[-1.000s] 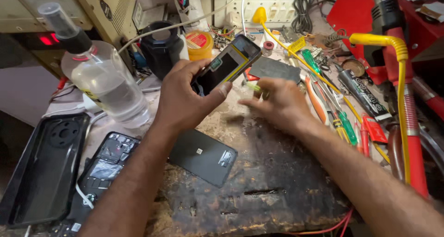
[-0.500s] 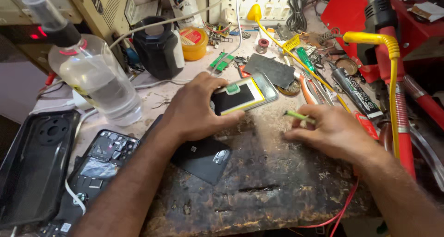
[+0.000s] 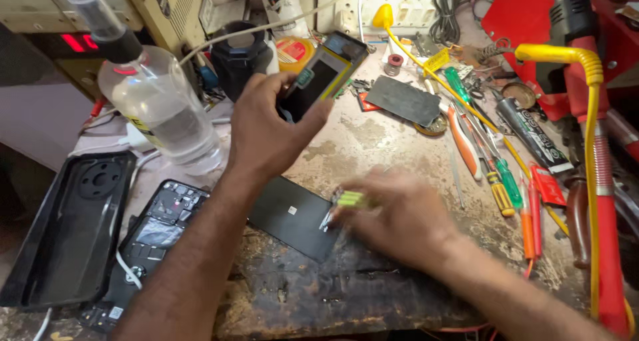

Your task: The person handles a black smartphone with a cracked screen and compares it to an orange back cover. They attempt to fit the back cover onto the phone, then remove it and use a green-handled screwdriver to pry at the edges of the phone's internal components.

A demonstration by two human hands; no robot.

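My left hand (image 3: pixel 266 131) grips a slim phone part with a yellow edge (image 3: pixel 323 75) and lifts it tilted above the worn bench. My right hand (image 3: pixel 389 218), blurred by motion, holds a small tool with a light green handle (image 3: pixel 351 198) low over the bench. Its tip is by the edge of a flat black panel (image 3: pixel 289 218) that lies on the bench between my arms. An opened phone body (image 3: pixel 156 231) with exposed parts lies to the left of my left forearm, and a black phone case (image 3: pixel 73 231) lies beside it.
A clear plastic spray bottle (image 3: pixel 156 115) stands at back left, a black cylinder (image 3: pixel 239 58) behind it. A dark flat plate (image 3: pixel 403 100) lies mid-bench. Screwdrivers and pliers (image 3: pixel 496 174) lie at right. A red machine with a yellow hose (image 3: pixel 589 115) fills the right edge.
My left hand lifted the yellow-edged phone part off the bench and tilted it up. My right hand moved left with the green-handled tool to the black panel.
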